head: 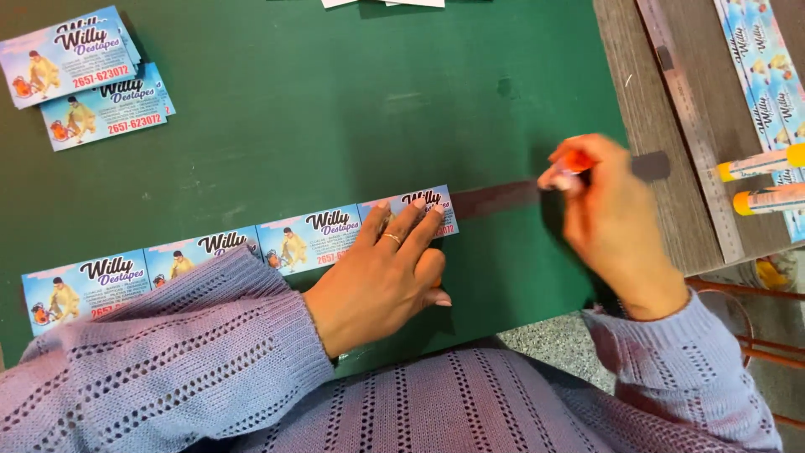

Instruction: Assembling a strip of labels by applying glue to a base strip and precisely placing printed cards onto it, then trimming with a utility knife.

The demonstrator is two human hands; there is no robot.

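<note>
Left hand (381, 277) presses a strip of printed cards (243, 247) onto the green mat (335, 109); right hand (608, 222) grips an orange cutter (574, 164).

Even, soft light, moderately bright; faint shadows under the hands. The right hand (608, 222) is motion-blurred; the bench (335, 109) stays sharp, without glare.
</note>
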